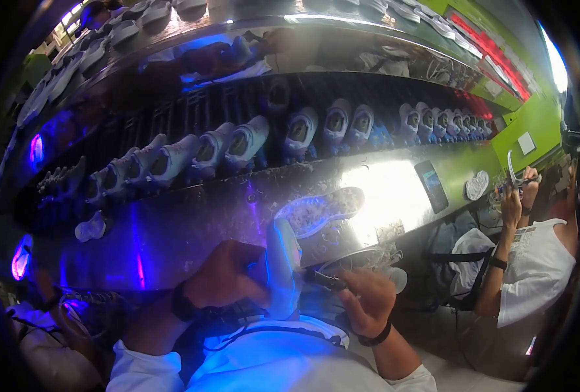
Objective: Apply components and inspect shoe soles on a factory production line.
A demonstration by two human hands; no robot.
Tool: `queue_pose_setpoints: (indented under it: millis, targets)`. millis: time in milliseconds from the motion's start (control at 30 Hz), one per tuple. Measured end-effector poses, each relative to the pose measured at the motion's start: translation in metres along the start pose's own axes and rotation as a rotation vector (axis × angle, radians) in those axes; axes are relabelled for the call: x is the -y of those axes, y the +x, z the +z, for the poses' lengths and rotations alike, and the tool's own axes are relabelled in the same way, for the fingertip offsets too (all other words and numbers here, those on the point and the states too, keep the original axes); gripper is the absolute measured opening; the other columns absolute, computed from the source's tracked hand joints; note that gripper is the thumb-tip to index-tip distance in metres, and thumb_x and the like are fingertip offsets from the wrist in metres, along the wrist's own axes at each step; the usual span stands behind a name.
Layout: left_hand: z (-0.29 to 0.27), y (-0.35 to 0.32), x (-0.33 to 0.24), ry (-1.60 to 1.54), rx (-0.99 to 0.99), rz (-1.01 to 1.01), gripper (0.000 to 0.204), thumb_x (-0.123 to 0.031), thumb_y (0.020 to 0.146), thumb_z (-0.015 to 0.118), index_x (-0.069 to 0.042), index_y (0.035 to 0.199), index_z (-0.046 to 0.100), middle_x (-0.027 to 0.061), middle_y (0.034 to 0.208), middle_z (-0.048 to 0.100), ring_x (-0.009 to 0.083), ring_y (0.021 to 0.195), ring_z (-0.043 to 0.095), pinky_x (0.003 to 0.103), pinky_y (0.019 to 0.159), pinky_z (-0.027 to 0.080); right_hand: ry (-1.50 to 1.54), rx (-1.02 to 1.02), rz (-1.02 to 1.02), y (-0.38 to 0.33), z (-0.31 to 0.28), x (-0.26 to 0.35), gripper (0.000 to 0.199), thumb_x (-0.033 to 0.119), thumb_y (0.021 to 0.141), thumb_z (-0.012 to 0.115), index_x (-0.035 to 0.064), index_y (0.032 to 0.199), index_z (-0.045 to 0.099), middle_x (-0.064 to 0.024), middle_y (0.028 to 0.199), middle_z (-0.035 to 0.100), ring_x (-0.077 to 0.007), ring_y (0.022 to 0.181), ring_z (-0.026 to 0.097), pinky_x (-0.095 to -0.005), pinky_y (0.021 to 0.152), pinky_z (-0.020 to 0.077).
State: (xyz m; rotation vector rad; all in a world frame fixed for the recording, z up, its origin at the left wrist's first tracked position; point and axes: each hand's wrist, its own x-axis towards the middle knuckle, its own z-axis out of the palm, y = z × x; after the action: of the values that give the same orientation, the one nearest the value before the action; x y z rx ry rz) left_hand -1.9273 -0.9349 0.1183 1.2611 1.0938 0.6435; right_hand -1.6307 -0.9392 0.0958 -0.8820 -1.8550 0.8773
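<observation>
My left hand (230, 273) is closed round a white shoe (281, 264), which stands on end in front of my body, its edge lit blue. In my right hand (370, 299) is a small dark metal tool (329, 281), whose tip points at the side of the shoe. Its exact kind is too small to make out. Just beyond the shoe, a pale shoe sole (322, 210) lies on the metal bench. Another light shoe (358, 260) lies partly behind my right hand, near the bench edge.
Beyond the metal bench (198, 215), a dark conveyor (192, 108) carries a row of white shoes (247, 142). A phone (431, 187) and a pale sole-shaped piece (477, 185) lie to the right. A co-worker (531, 268) sits at right, another person (58, 346) at lower left.
</observation>
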Motion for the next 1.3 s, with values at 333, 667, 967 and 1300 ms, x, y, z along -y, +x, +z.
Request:
queue_pose_setpoints:
  millis: [333, 667, 967, 1300]
  targets:
    - [0.000, -0.012, 0.013, -0.246, -0.026, 0.087, 0.062, -0.003, 0.080, 0.075, 0.001, 0.141, 0.061, 0.0103, 0.125, 0.072, 0.0177, 0.113, 0.066, 0.035, 0.104, 0.050, -0.166, -0.090, -0.022, -0.008, 0.012, 0.009, 0.023, 0.005, 0.086, 0.074, -0.0036, 0.107, 0.076, -0.0126, 0.080, 0.069, -0.0253, 0.061, 0.064, -0.0330, 0.056, 0.0482]
    - [0.006, -0.019, 0.009, -0.258, -0.088, 0.159, 0.094, -0.014, 0.087, 0.070, 0.001, 0.168, 0.024, 0.0116, 0.146, 0.059, 0.0176, 0.131, 0.056, 0.035, 0.115, 0.041, -0.363, -0.181, -0.065, 0.012, 0.022, 0.021, 0.027, -0.001, 0.090, 0.074, -0.0015, 0.116, 0.073, -0.0112, 0.075, 0.063, -0.0246, 0.058, 0.061, -0.0352, 0.053, 0.0454]
    - [-0.005, -0.018, 0.024, -0.343, -0.221, 0.111, 0.084, -0.016, 0.089, 0.065, -0.001, 0.166, 0.033, 0.0094, 0.136, 0.064, 0.0141, 0.115, 0.061, 0.030, 0.101, 0.048, -0.194, -0.039, 0.047, 0.013, 0.020, 0.030, 0.023, 0.001, 0.089, 0.075, -0.0028, 0.111, 0.074, -0.0107, 0.073, 0.061, -0.0213, 0.057, 0.059, -0.0325, 0.053, 0.0440]
    - [-0.018, -0.015, 0.020, -0.349, -0.314, 0.071, 0.067, -0.022, 0.091, 0.057, 0.002, 0.153, 0.049, 0.0115, 0.128, 0.071, 0.0187, 0.113, 0.069, 0.034, 0.103, 0.051, -0.054, 0.119, 0.176, 0.017, 0.005, 0.035, 0.021, 0.004, 0.090, 0.075, -0.0048, 0.109, 0.075, -0.0098, 0.070, 0.061, -0.0177, 0.056, 0.058, -0.0300, 0.052, 0.0426]
